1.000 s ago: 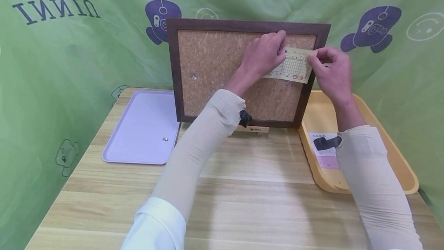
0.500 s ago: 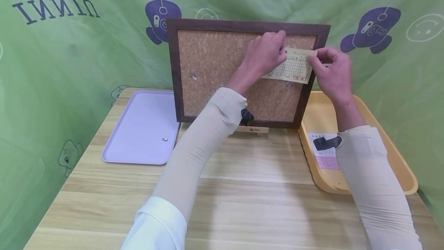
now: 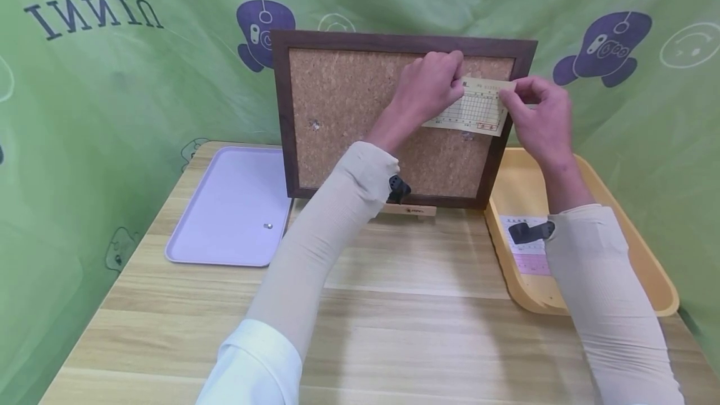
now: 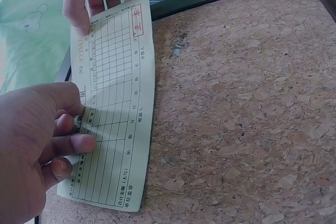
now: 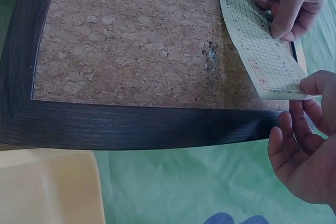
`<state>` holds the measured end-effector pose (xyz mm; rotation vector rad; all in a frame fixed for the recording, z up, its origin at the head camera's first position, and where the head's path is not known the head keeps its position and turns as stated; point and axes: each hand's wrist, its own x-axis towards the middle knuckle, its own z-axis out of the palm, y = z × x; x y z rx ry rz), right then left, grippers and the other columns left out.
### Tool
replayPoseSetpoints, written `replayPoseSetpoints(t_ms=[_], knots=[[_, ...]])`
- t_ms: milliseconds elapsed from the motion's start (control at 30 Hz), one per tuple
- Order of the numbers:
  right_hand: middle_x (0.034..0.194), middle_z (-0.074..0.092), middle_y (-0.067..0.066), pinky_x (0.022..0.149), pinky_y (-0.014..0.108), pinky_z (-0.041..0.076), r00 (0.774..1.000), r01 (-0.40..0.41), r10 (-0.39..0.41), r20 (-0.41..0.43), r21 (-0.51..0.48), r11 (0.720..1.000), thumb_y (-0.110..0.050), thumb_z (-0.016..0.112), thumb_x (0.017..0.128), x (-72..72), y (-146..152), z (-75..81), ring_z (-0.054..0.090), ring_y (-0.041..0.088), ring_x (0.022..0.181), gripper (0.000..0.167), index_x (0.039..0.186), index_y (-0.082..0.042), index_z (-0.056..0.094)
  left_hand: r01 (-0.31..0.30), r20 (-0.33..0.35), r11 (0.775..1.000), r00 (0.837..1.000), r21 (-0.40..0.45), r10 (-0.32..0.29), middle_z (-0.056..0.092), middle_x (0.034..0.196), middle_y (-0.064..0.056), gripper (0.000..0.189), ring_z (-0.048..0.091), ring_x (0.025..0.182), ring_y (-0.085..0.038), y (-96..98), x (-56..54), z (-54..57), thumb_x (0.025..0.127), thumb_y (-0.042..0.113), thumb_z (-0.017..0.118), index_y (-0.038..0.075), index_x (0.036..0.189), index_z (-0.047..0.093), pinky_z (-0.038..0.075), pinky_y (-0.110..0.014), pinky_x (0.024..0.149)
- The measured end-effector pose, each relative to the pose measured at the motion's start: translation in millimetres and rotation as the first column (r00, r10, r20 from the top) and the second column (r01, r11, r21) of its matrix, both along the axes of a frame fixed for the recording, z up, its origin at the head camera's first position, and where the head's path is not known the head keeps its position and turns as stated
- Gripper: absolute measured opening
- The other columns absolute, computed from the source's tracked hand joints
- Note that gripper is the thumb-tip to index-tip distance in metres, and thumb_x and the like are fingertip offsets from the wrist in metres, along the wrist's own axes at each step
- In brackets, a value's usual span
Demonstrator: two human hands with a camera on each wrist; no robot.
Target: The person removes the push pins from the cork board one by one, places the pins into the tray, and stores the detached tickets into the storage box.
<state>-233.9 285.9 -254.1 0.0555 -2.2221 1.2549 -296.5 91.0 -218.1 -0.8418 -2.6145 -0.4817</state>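
Observation:
A pale yellow receipt slip [image 3: 480, 105] with a printed grid and a red box lies against the upper right of a framed corkboard [image 3: 343, 99]. My right hand [image 3: 542, 114] pinches its right end between thumb and fingers, as the right wrist view shows on the slip [image 5: 270, 72]. My left hand [image 3: 430, 86] is at the slip's upper edge, thumb tip down against the paper and other fingers bent. In the left wrist view, fingertips [image 4: 81, 143] of that hand overlap the slip. I cannot tell whether something small sits under the thumb.
The corkboard leans upright on a small wooden stand [image 3: 413, 209]. Left of it lies a lilac tray [image 3: 225, 205] with one small shiny metal piece [image 3: 268, 225]. A yellow bin [image 3: 630, 230] on the right holds a white-and-pink slip [image 3: 531, 263], partly behind my right forearm.
Both hands stay at the same places on the slip. The slip's lower right corner shifts very slightly to the right; otherwise the scene looks the same.

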Motion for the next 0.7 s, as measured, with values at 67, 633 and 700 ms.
replayPoseSetpoints(t_ms=[67,633,700], knots=[[0.081,0.063,-0.013,0.071,0.019,0.043,1.0,0.0,0.0,0.0,-0.003,1.0,-0.021,0.072,0.093,0.1,0.0,-0.1,0.058,0.006,0.079,0.009,0.093,-0.012,0.074,-0.001,0.002,1.0,1.0,-0.007,0.001,0.051,0.079,0.005,0.011,0.047,0.069,-0.009,-0.2,0.2,0.4,0.095,0.01,0.046,0.016,0.093,0.055,0.034,-0.024,0.058],[0.08,0.063,-0.013,0.071,0.019,0.044,1.0,0.001,-0.001,0.001,-0.001,1.0,-0.021,0.072,0.094,-0.3,0.6,-1.7,0.058,0.005,0.077,0.011,0.095,-0.01,0.074,0.015,0.045,0.998,0.999,-0.056,-0.013,0.057,0.088,0.005,0.012,0.052,0.077,-0.01,-2.4,-1.0,4.1,0.102,0.014,0.045,0.015,0.1,0.057,0.04,-0.026,0.063],[0.081,0.063,-0.013,0.071,0.019,0.044,1.0,0.001,-0.001,0.003,0.002,1.0,-0.022,0.072,0.094,0.3,-0.2,-1.3,0.058,0.005,0.077,0.01,0.094,-0.012,0.074,0.018,0.048,0.998,0.999,-0.063,-0.015,0.057,0.089,0.005,0.013,0.053,0.077,-0.01,-2.9,-1.6,4.5,0.103,0.015,0.044,0.015,0.1,0.057,0.04,-0.026,0.064]])
